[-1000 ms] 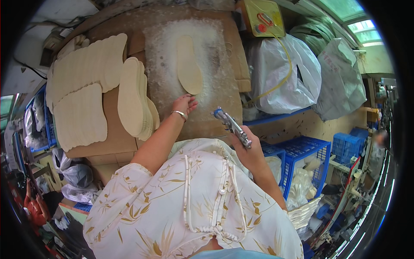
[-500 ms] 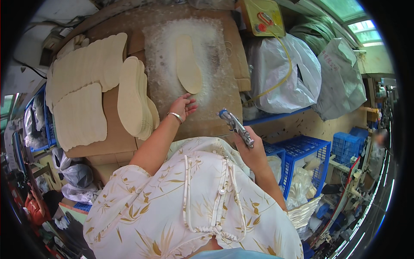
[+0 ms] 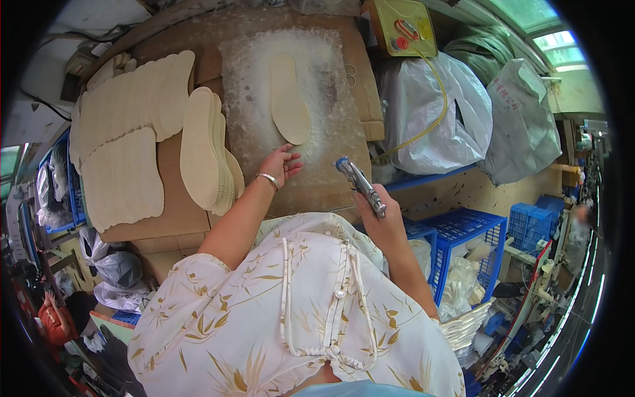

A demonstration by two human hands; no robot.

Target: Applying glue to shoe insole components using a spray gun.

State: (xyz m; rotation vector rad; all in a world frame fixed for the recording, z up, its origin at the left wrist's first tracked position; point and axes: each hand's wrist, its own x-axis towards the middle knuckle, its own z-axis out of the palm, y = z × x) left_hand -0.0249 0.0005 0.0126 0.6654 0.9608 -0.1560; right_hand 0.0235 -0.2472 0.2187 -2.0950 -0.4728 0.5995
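- Since the earlier frame my left hand [image 3: 281, 164] has drawn back from the insole [image 3: 290, 99]; it now hovers just below the heel, fingers spread, holding nothing
- My right hand [image 3: 378, 213] has stayed closed round the metal spray gun [image 3: 360, 184], nozzle toward the board
- The single insole lies flat, pale, smooth, on a glue-crusted whitish work board [image 3: 245, 86]
- To its left, a stack of insoles [image 3: 202, 149] leans on brown cardboard [image 3: 172, 212]; scallop-edged sheets [image 3: 122, 178] lie beside

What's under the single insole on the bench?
The insole lies on a white-crusted patch of the brown cardboard-covered bench. Whatever is directly beneath the insole is hidden by it.
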